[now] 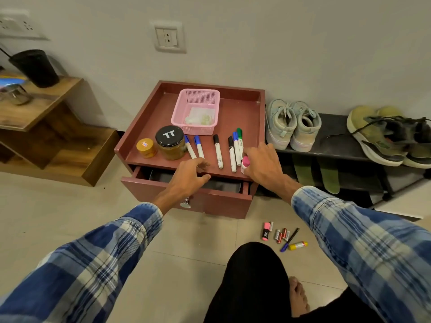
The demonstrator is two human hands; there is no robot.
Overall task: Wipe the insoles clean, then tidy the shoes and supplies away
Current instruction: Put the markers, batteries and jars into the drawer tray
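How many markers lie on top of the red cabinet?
6: two blue-capped markers beside the jar, one black-capped mid-top, black, blue, green clustered by the right hand, which may hide more.

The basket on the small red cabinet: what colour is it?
The basket is pink, with fine mesh walls. The head view shows it clearly.

A blue-and-white plaid shirt's left sleeve and right sleeve ended at the wrists; the left hand and right hand were bare. Trousers were black, the foot bare.
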